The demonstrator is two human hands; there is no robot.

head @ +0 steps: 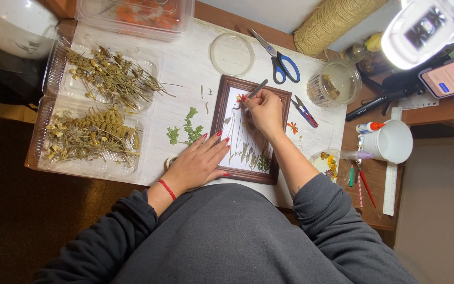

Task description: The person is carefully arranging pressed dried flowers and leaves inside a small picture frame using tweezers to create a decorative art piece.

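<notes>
While the brown picture frame (249,130) is pinned flat by the spread left hand (199,161) | tweezers (256,89) are pinched by the right hand (265,109) over pressed stems (248,152).

Frame's (248,131) near edge under hands

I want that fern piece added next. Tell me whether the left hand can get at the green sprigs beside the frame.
Probably yes: the left hand rests flat on the frame, right beside the green sprigs, with nothing lying between them.
</notes>
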